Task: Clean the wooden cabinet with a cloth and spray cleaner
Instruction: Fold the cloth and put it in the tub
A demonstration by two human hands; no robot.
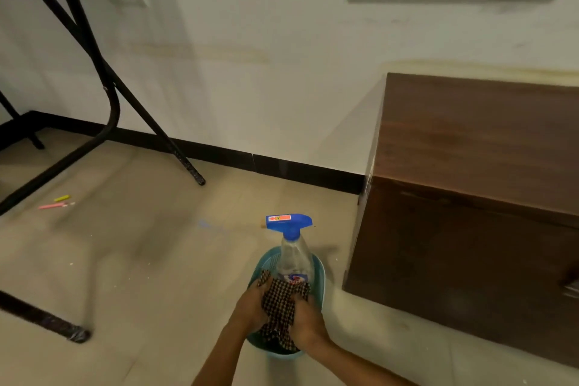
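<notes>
While left hand point(250, 304) and right hand point(308, 320) clutched the checked cloth point(280, 302), lifting slowly past the spray bottle point(294, 257) seemed wise.

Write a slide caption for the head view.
Left hand and right hand grip checked cloth in blue basket with spray bottle, beside wooden cabinet.
</notes>
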